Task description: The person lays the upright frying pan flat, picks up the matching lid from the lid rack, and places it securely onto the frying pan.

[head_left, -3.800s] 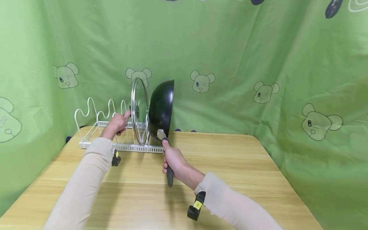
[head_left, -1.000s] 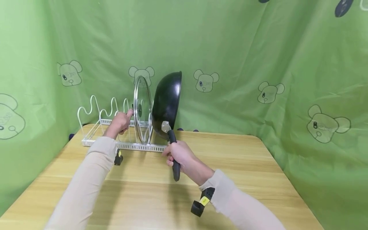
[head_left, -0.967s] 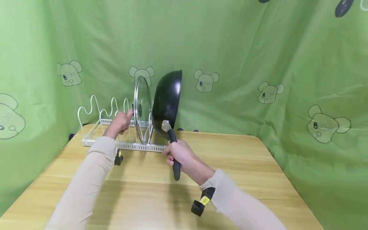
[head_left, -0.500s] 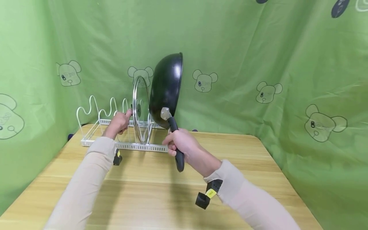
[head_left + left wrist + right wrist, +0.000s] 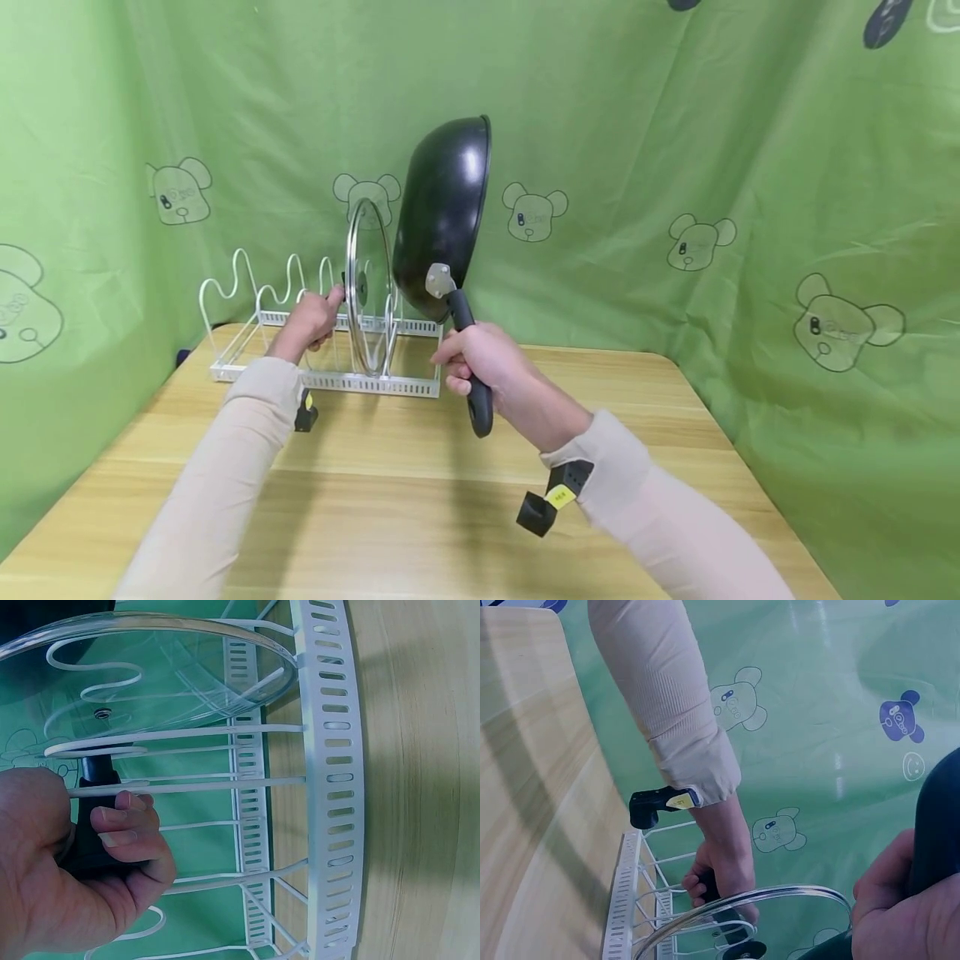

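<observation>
In the head view a black wok [image 5: 442, 200] is up on its side over the right end of a white wire rack [image 5: 375, 384]. My right hand [image 5: 487, 358] grips its dark handle [image 5: 482, 408], which slants down toward me. A glass lid [image 5: 381, 292] with a metal rim stands upright in a rack slot, left of the wok. My left hand [image 5: 309, 321] is at the lid's left side. In the left wrist view, its fingers curl round the lid's black knob [image 5: 96, 774], among the rack's wires. The right wrist view shows only part of the right hand [image 5: 907, 922].
The rack stands at the back left of a wooden table [image 5: 360, 517], and its left loops [image 5: 240, 292] rise beside the left forearm. A green printed curtain [image 5: 600, 108] closes off the back and both sides.
My right hand has raised the wok up and slightly right, tilting it, and the rack's right end now shows below it. My left hand stays at the lid, which has not moved.
</observation>
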Available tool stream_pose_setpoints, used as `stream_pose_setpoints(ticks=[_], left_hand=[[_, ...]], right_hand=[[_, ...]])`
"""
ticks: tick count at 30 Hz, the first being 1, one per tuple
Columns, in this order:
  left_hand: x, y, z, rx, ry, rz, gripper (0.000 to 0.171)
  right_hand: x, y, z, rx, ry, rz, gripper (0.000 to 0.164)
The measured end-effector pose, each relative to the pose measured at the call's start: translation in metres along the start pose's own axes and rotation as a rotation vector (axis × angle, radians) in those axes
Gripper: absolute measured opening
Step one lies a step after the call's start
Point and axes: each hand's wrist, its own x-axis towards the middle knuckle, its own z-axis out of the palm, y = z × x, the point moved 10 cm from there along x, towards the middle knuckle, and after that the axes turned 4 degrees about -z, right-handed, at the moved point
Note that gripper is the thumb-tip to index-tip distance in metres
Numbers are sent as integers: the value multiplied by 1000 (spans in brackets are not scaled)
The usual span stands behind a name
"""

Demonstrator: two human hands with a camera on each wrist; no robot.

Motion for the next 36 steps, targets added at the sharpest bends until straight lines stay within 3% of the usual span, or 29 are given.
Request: stream_pose_setpoints(ticks=[27, 36], left_hand=[[-2, 3, 1, 12, -4, 20, 73], [-3, 1, 0, 28, -16, -3, 72]], right_hand=[[-16, -38, -19, -17, -31, -45, 29], [-16, -34, -35, -27, -3, -10, 64]])
